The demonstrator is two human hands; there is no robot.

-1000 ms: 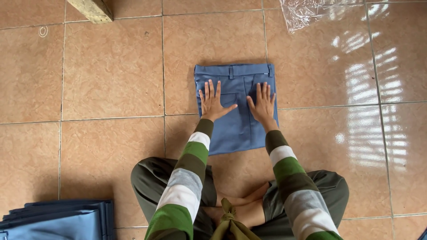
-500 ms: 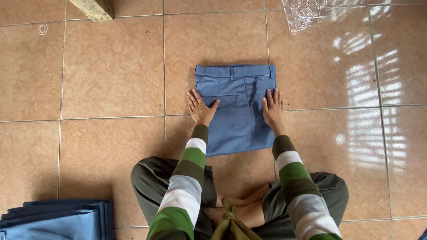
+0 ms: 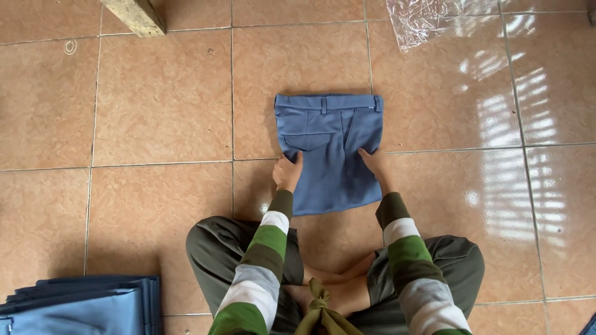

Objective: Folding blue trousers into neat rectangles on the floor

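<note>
A folded pair of blue trousers (image 3: pixel 332 139) lies on the tiled floor in front of me, waistband away from me, a back pocket showing. My left hand (image 3: pixel 288 172) grips its left edge, thumb on top of the cloth. At the right edge my right hand (image 3: pixel 374 163) holds the fabric the same way. Both arms wear green, white and grey striped sleeves. I sit cross-legged in olive trousers, my bare feet just below the folded piece.
A stack of folded blue garments (image 3: pixel 81 304) sits at the lower left. Crumpled clear plastic wrap (image 3: pixel 428 22) lies at the top right. A wooden beam end (image 3: pixel 135 15) shows at the top left. The floor tiles (image 3: pixel 155 99) are glossy orange.
My hands slid from the flat top of the trousers outward and toward me, and now grip the left and right edges. The trousers have not shifted.
</note>
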